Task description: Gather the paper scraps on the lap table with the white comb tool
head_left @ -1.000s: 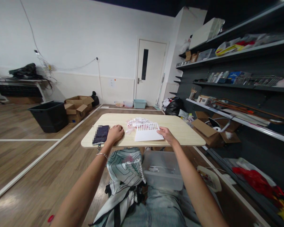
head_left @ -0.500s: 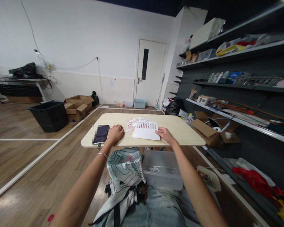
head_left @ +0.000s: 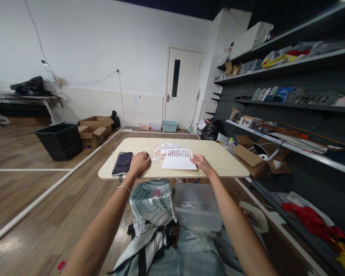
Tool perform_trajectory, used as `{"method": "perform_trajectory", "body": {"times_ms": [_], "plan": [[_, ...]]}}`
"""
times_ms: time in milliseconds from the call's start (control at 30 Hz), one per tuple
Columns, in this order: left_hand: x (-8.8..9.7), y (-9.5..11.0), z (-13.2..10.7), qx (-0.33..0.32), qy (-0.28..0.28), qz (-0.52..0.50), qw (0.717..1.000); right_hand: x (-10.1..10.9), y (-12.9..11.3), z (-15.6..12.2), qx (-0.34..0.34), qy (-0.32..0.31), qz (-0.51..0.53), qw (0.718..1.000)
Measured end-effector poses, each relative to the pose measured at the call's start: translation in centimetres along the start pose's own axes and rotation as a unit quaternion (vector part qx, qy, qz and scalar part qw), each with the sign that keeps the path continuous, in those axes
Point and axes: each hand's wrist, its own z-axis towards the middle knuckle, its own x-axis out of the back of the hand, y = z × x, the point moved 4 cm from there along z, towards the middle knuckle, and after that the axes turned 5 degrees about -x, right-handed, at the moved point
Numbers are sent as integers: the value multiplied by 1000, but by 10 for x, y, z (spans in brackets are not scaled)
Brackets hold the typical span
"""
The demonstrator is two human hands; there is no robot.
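My right hand [head_left: 201,163] grips a white card [head_left: 179,164] by its right edge, with the thumb on top. A row of narrow slots runs along the card's far side, and the card is held low at the table's front. Just beyond it lies a loose pile of small white and pinkish pieces [head_left: 166,147], too small to make out. My left hand [head_left: 140,161] rests palm down on the table, fingers loosely bent and nothing seen in them. Beside it on the left lies a dark phone [head_left: 123,163], partly pixelated.
The pale wooden table [head_left: 212,150] has rounded corners. Below its front edge, a clear plastic bin [head_left: 199,214] stands by my lap, next to patterned cloth [head_left: 151,201]. Shelves [head_left: 299,103] line the right; a black bin [head_left: 59,142] and cardboard boxes [head_left: 94,132] stand left.
My right hand has shifted the white card slightly to the right, away from the pile. My left hand and the phone have stayed in place.
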Motion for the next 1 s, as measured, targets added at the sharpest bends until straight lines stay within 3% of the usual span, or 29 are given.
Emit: {"method": "perform_trajectory", "body": {"times_ms": [200, 333, 1000], "plan": [[0, 0, -1, 7, -3, -4, 1000, -3, 1, 0, 9, -39, -60, 997], [0, -1, 0, 8, -5, -2, 1000, -3, 0, 0, 27, -33, -83, 996], [3, 1, -2, 4, -1, 2, 1000, -4, 8, 1, 12, -65, -114, 991]]}}
